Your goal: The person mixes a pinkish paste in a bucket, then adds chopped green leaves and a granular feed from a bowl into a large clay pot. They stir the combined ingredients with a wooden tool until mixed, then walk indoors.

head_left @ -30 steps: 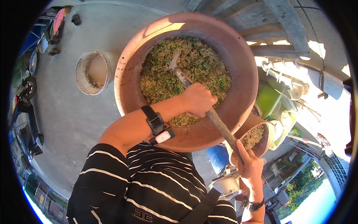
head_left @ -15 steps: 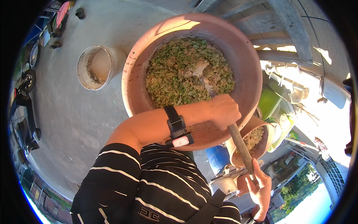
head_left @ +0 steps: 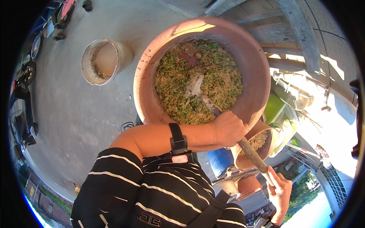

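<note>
A wide reddish-brown tub (head_left: 254,76) holds a moist, crumbly mix (head_left: 224,76) of chopped green leaves and tan mash. Sunk in this mix is the mash-coated head of a shovel (head_left: 252,152) with a long wooden handle. My left hand (head_left: 229,128) is closed round the handle at the tub's near right rim, my forearm crossing over the near edge. Lower right, my right hand (head_left: 279,188) holds the handle's end, thumb and fingers about it. Part of the shovel's head is buried, so its full shape is hidden.
Left of the tub stands a bucket (head_left: 124,57) with pale residue inside. A smaller brown pot (head_left: 242,161) with tan mash sits close at the right, beside a blue container (head_left: 220,161). A wooden bench (head_left: 266,32) stands behind the tub; a motorbike (head_left: 23,100) is far left.
The shovel's head has come nearer to me through the mix, its handle drawn toward the lower right. A patch of the tub's bottom now shows behind it. Both hands keep their hold.
</note>
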The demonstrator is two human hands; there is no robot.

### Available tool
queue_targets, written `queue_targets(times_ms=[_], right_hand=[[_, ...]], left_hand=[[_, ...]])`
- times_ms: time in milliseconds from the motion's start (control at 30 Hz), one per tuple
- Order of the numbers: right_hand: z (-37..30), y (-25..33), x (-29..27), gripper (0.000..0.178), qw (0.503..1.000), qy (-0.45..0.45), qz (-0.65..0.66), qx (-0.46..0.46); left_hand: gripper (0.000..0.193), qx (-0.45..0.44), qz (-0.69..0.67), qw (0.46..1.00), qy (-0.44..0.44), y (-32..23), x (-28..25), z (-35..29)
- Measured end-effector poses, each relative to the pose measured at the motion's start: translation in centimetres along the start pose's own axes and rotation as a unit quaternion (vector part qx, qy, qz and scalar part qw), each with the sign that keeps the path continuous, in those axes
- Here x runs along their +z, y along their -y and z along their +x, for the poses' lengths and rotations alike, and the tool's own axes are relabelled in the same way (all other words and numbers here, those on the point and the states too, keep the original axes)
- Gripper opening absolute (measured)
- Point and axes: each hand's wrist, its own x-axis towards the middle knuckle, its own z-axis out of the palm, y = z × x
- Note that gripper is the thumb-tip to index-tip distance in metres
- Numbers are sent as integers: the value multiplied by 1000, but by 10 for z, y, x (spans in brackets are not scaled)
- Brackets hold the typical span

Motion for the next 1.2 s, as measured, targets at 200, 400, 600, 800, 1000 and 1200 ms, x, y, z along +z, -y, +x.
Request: queue_targets(times_ms=[200, 400, 600, 800, 1000, 1200], right_hand=[[105, 15, 46, 66, 953, 66, -238, -177], [42, 16, -27, 68, 918, 62, -390, -41], [81, 27, -37, 66, 963, 41, -192, -184], [100, 13, 15, 59, 882, 93, -394, -242], [34, 32, -49, 65, 889, 65, -432, -135], [46, 30, 38, 68, 932, 59, -352, -62]], left_hand=[[17, -153, 84, 978, -111, 86, -9, -68], [14, -1, 33, 971, -238, 55, 19, 37], [11, -177, -12, 978, -111, 3, 2, -41], [12, -206, -45, 960, -182, 48, 47, -68], [20, -27, -14, 977, -209, 9, 45, 7], [12, 14, 19, 999, -33, 75, 8, 1]])
